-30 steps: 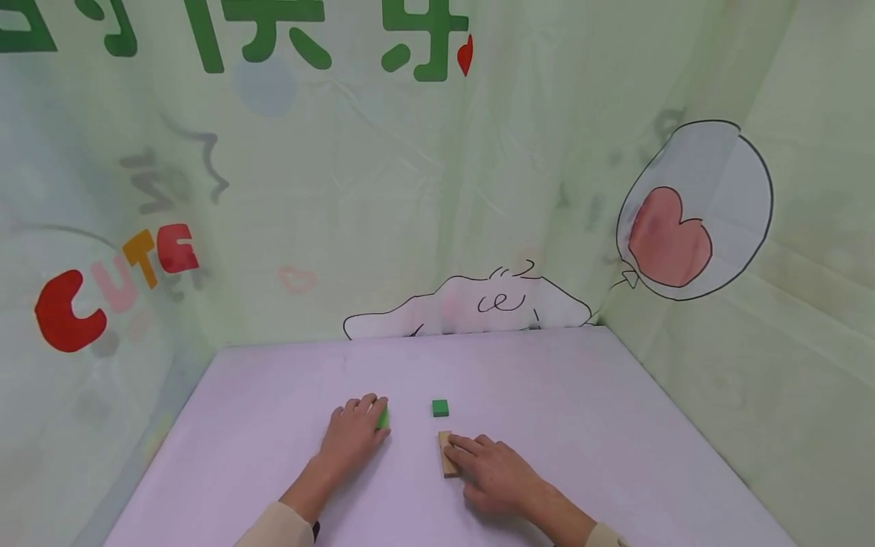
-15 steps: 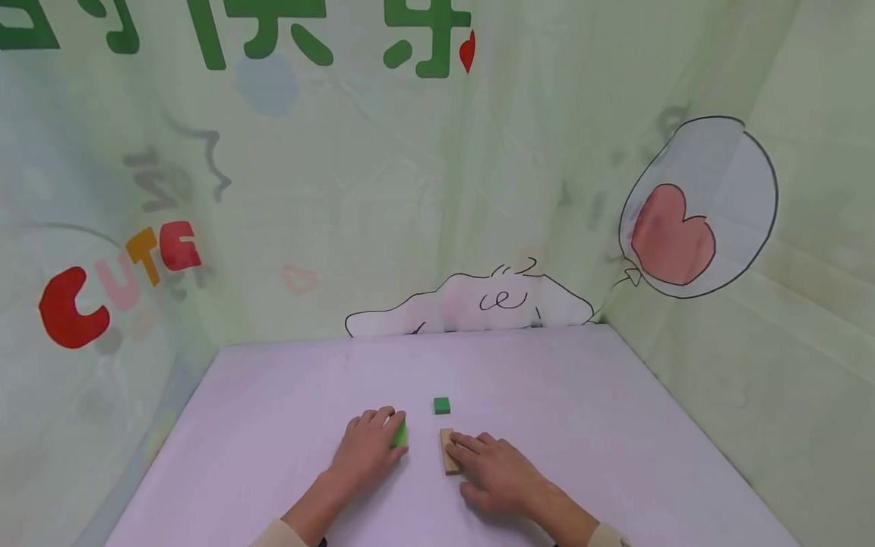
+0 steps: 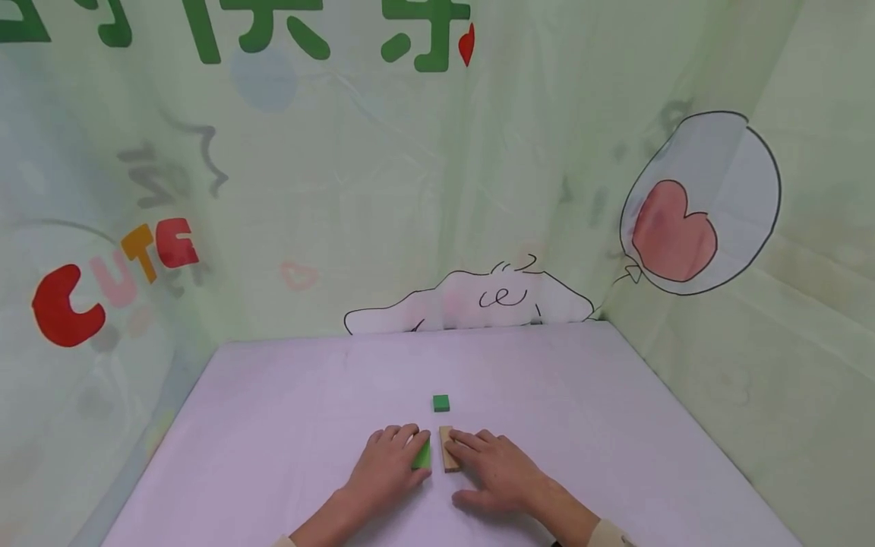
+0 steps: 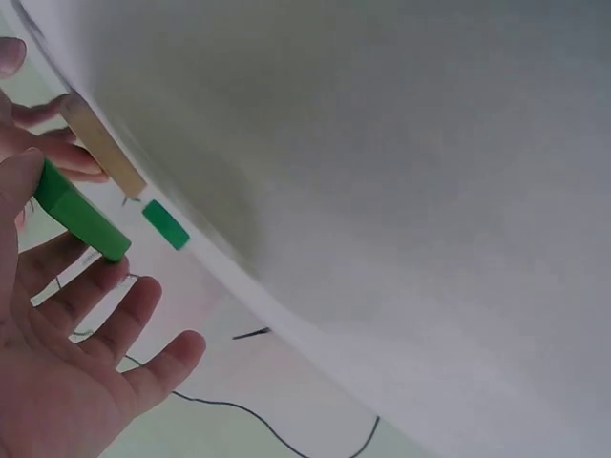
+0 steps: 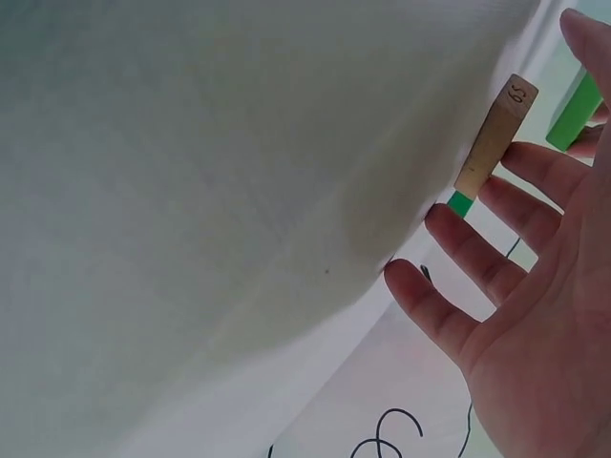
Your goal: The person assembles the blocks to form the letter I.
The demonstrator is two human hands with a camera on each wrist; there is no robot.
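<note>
In the head view my left hand [image 3: 386,467] pinches a light green rectangular block [image 3: 421,456] between thumb and fingers. The left wrist view shows the thumb at one end of that block [image 4: 84,215] and fingertips at the other. Just to its right, across a narrow gap, a plain wooden block [image 3: 448,450] lies lengthwise on the table. Fingertips of my right hand [image 3: 499,471] touch the wooden block, the thumb standing away from it. In the right wrist view, markings like "59" show on this block's end [image 5: 516,93]. Beyond both blocks sits a small dark green block [image 3: 440,403].
A pale lilac cloth covers the table [image 3: 307,395]. Behind and at both sides hangs a light green printed curtain [image 3: 383,182], with a balloon drawing on the right and coloured letters on the left.
My left hand has moved right and nearer to me with the light green block, narrowing the gap to the wooden block. My right hand has stayed almost still on the wooden block.
</note>
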